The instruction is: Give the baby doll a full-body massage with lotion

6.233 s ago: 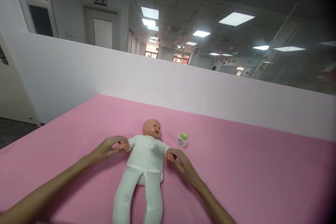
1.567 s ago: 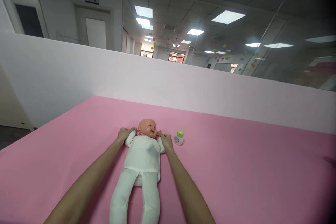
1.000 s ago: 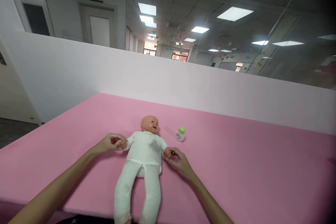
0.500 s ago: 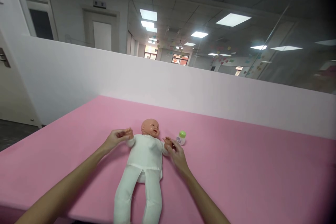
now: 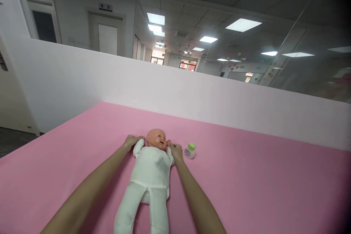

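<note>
A baby doll (image 5: 151,166) with a white cloth body and a bare plastic head lies on its back on the pink table (image 5: 246,175). Both its arms are bent up beside its head. My left hand (image 5: 132,141) is closed around the doll's hand at the left of the head; the doll's fingers there are mostly hidden. On the other side, my right hand (image 5: 176,150) grips the doll's other arm near the wrist, and its small fingers show above mine. Just right of my right hand stands a small clear jar (image 5: 189,151) with a green lid, not touched.
Behind the table runs a low white wall (image 5: 192,91) with glass above it. A door (image 5: 13,95) stands at the far left, past the table's left edge.
Both my hands have moved inward and upward with the doll's hands, so its arms are now folded closer to its head. The jar stays standing.
</note>
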`<state>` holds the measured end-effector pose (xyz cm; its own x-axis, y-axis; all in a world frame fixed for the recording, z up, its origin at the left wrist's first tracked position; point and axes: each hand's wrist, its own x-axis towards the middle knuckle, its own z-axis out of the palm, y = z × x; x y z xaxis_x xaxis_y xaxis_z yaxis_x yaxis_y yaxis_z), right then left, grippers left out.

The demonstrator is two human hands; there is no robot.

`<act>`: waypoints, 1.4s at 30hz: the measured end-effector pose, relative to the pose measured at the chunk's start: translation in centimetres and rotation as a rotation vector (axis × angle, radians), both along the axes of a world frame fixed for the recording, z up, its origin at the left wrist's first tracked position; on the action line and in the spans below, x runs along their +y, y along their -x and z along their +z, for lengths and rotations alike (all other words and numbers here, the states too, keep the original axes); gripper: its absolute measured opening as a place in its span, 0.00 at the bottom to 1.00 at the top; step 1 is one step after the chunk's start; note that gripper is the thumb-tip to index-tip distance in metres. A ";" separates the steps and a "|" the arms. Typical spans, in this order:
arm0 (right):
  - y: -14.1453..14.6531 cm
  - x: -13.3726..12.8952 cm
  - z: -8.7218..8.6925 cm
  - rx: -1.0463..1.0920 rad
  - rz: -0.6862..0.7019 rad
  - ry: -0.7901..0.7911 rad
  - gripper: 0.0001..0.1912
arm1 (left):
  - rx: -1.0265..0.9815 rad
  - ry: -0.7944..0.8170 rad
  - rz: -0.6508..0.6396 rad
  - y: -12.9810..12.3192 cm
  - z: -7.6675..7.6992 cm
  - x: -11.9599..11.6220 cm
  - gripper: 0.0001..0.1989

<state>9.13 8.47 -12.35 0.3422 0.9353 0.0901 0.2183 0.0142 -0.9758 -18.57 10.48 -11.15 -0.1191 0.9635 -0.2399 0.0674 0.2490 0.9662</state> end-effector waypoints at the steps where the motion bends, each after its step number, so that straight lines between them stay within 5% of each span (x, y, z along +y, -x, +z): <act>1: 0.0 0.1 0.0 -0.006 0.001 0.012 0.26 | 0.006 0.009 -0.001 0.0 0.0 0.0 0.21; 8: -0.3 -1.7 2.4 0.031 0.116 -0.060 0.29 | -0.123 -0.141 -0.103 1.6 2.4 -2.2 0.25; 15: -3.1 -8.7 6.1 -0.029 0.356 -0.193 0.27 | -0.059 -0.478 -0.416 6.8 4.5 -7.9 0.17; 20: -4.4 -15.0 7.0 -0.313 0.624 -0.202 0.12 | 0.141 -0.575 -0.710 8.1 3.4 -13.1 0.11; 25: -4.8 -18.4 5.6 -0.530 0.779 -0.233 0.07 | 0.245 -0.610 -0.821 7.6 1.4 -15.8 0.08; 29: -5.1 -18.5 4.7 -0.455 0.728 -0.218 0.09 | 0.182 -0.587 -0.784 7.3 1.7 -16.0 0.07; 32: -5.0 -16.9 4.9 -0.330 0.639 -0.189 0.13 | 0.105 -0.555 -0.632 7.0 2.5 -14.6 0.10; 36: -4.0 -12.1 5.5 -0.117 0.411 -0.213 0.23 | -0.051 -0.533 -0.327 5.1 3.4 -10.8 0.14; 42: -1.5 -4.6 4.1 0.132 0.224 -0.190 0.27 | -0.168 -0.344 -0.062 0.9 3.4 -4.7 0.24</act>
<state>10.68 3.91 -8.26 0.1503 0.9595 0.2384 0.0605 0.2317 -0.9709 -19.46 5.78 -7.75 -0.0442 0.9952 0.0878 -0.0936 -0.0917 0.9914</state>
